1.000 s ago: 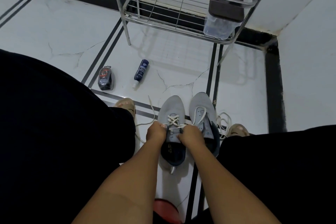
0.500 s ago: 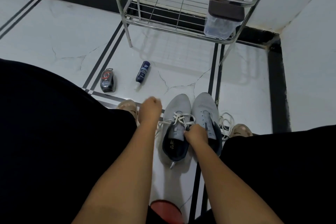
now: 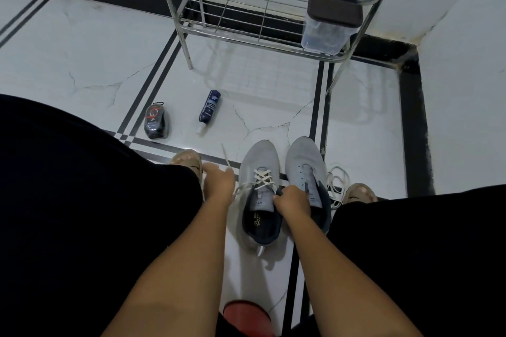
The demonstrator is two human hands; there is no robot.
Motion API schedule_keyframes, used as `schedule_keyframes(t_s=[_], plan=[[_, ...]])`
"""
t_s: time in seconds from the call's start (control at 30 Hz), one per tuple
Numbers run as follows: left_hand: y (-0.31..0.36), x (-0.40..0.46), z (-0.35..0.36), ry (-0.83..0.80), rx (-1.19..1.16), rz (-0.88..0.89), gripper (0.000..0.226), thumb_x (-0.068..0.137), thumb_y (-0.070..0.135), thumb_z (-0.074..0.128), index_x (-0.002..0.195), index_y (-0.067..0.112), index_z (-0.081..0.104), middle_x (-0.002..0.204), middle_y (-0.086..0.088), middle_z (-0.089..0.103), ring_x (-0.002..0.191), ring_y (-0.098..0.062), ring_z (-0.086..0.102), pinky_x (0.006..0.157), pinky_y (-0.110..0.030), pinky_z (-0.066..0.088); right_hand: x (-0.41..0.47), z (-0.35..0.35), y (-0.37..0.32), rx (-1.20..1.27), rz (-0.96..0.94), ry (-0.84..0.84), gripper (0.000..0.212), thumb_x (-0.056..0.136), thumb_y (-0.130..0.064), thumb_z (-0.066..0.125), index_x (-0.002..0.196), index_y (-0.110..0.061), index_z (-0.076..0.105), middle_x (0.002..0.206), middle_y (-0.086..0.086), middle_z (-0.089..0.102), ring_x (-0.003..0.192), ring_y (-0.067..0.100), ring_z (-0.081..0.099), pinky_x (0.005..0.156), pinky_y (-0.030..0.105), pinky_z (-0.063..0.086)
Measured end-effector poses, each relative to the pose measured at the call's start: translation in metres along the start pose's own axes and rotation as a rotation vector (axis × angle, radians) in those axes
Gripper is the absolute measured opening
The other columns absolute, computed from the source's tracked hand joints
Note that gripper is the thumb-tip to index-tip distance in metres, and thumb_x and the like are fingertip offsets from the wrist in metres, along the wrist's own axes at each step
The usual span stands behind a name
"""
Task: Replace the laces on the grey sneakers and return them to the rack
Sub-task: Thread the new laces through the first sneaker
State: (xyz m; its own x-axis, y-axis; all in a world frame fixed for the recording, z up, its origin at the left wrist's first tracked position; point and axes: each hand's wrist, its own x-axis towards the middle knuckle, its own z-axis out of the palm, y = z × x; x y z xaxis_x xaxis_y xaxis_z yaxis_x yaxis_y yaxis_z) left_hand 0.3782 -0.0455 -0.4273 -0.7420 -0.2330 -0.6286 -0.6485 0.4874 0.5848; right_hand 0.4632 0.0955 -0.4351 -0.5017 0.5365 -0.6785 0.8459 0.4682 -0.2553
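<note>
- the two grey sneakers sit side by side on the white tiled floor (image 3: 95, 44), toes pointing at the rack; the left sneaker (image 3: 260, 189) has a cream lace (image 3: 262, 178) crisscrossed through its lower eyelets, the right sneaker (image 3: 305, 169) has bare eyelets as far as i can see
- left hand (image 3: 219, 182) is off to the left of the laced shoe, grip closed around one end of that lace; the lace runs from the eyelets to the fist and its tip pokes up past the knuckles
- right hand (image 3: 293, 201) has its grip curled on the right edge of the left sneaker's opening, between the two shoes; can't tell if it's also pinching the lace there
- a loose pile of cream lace (image 3: 337, 180) lies on the floor just right of the right sneaker
- sandalled feet either side of the shoes; black trouser legs fill both lower corners
- further out, a dark shoe polish sponge (image 3: 156, 121) and a blue bottle (image 3: 209, 109) lying on its side
- the wire metal rack (image 3: 189, 27) stands at the top, with a clear container with a dark lid (image 3: 327, 24) on its lower shelf, right end
- something red (image 3: 246, 314) at the bottom edge; can't tell what
</note>
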Motion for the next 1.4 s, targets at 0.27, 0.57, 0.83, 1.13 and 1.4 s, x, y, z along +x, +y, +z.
schedule_keyframes(t_s=[0.27, 0.57, 0.83, 1.13, 1.4], plan=[[-0.015, -0.007, 0.015, -0.184, 0.604, 0.153, 0.033, 0.097, 0.028, 0.045, 0.120, 0.011, 0.060, 0.123, -0.012, 0.060, 0.112, -0.032, 0.057, 0.087, -0.037, 0.047, -0.001, 0.001, 0.001, -0.018, 0.026, 0.038, 0.024, 0.093, -0.026, 0.057, 0.108, -0.009, 0.064, 0.110, 0.012, 0.064, 0.098, 0.029, 0.062, 0.068, 0.029, 0.045], [-0.024, -0.007, 0.010, 0.051, 0.788, 0.265, 0.043, 0.092, 0.018, 0.052, 0.135, 0.019, 0.041, 0.137, -0.011, 0.042, 0.123, -0.031, 0.044, 0.093, -0.041, 0.044, 0.000, -0.003, 0.005, -0.064, -0.010, 0.043, 0.029, 0.093, -0.031, 0.056, 0.111, -0.009, 0.063, 0.114, 0.013, 0.062, 0.104, 0.031, 0.060, 0.077, 0.032, 0.050], [-0.013, -0.006, 0.033, -0.277, 0.665, 0.238, 0.042, 0.096, 0.036, 0.042, 0.124, 0.010, 0.058, 0.130, -0.016, 0.055, 0.117, -0.037, 0.051, 0.095, -0.042, 0.045, -0.004, -0.004, 0.003, -0.163, -0.086, 0.036, 0.028, 0.095, -0.030, 0.053, 0.109, -0.008, 0.062, 0.113, 0.013, 0.063, 0.104, 0.031, 0.060, 0.078, 0.033, 0.049], [0.066, -0.037, -0.017, -0.466, -0.100, 0.151, 0.022, 0.084, 0.025, 0.066, 0.096, 0.008, 0.073, 0.101, 0.000, 0.060, 0.089, -0.016, 0.053, 0.081, -0.032, 0.039, -0.010, -0.019, -0.016, 0.065, -0.180, 0.022, 0.039, 0.091, -0.045, 0.055, 0.107, -0.011, 0.065, 0.106, 0.007, 0.066, 0.097, 0.026, 0.061, 0.071, 0.028, 0.040], [0.091, -0.061, -0.036, -0.558, -0.354, 0.176, 0.027, 0.089, 0.029, 0.064, 0.108, 0.013, 0.073, 0.112, 0.005, 0.065, 0.093, 0.000, 0.051, 0.069, -0.018, 0.034, -0.041, -0.069, -0.060, 0.905, -0.346, -0.217, 0.021, 0.088, -0.005, 0.051, 0.094, -0.016, 0.068, 0.095, -0.002, 0.067, 0.096, 0.016, 0.060, 0.088, 0.036, 0.049]])
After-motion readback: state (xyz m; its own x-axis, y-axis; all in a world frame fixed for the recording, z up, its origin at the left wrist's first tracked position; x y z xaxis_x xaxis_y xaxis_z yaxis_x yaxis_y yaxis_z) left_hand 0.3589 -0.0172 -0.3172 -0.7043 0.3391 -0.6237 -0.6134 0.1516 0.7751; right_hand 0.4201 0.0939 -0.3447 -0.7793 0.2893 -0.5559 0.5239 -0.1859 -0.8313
